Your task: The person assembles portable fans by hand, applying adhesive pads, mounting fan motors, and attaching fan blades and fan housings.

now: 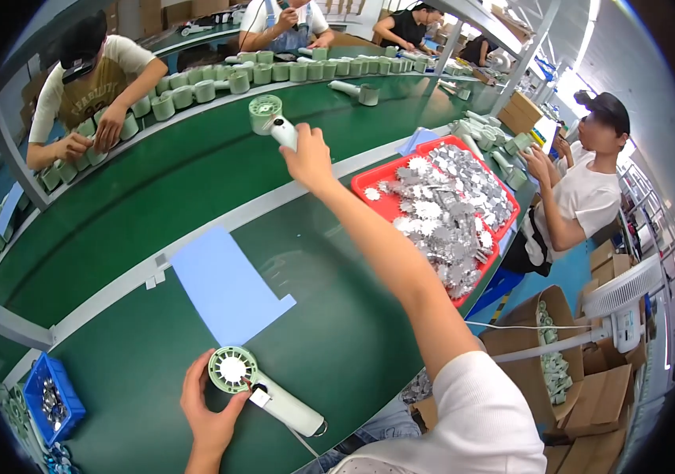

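My left hand [211, 411] grips the round head of a pale green handheld fan [290, 409] at the near side of the green table. A silvery toothed disc shows inside that head, and the handle points down to the right. Out over the far green belt stretches my right arm. There my right hand [308, 158] holds a second handheld fan [265, 114] by its white handle, with the round green head turned up and away from me. Part of that handle is hidden by my fingers.
Red trays [369, 175] heaped with silver toothed discs stand right of my arm. A blue sheet [223, 284] lies mid-table; a blue bin [73, 399] of small metal parts stands at left. Several green fan housings [298, 73] line the far belt. Co-workers sit beyond and at right.
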The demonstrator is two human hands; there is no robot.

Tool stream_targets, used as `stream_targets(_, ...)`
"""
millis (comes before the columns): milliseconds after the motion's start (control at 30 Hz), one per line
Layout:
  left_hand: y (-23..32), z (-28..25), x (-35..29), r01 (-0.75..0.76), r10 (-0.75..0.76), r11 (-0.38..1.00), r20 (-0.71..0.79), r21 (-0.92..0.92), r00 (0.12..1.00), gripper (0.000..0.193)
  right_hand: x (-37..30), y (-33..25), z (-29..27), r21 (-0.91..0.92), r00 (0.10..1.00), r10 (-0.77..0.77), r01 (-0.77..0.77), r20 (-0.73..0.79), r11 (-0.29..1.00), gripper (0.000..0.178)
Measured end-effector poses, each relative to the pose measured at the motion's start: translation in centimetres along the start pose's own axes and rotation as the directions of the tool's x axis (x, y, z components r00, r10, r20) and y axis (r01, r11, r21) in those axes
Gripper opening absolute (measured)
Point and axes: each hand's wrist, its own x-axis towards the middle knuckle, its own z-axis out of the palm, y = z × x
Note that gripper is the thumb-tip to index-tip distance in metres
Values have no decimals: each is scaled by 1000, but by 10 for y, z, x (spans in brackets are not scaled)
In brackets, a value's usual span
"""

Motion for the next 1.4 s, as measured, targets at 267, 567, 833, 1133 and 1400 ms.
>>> stream_targets(267,24,-3,24,-216,193,964,151,154,970,71,101,97,50,-439,997,3,30,74,898,51)
stream_targets(567,14,-8,15,-225,220,974,133,22,966,74,86,111,87,-340,995,-70,89,69,936,63)
stream_targets(833,7,-7,17,-316,312,949,117,19,943,78,90,107,71,-356,948,-287,319,141,878,61)
stream_targets(1133,9,-6,17,-305,302,952,62,40,951,73,80,88,76,-470,970,-177,235,165,851,60)
stream_targets(1400,5,-7,15,-282,277,957,78,64,958,79,95,113,83,-571,999,45,-36,2,820,65)
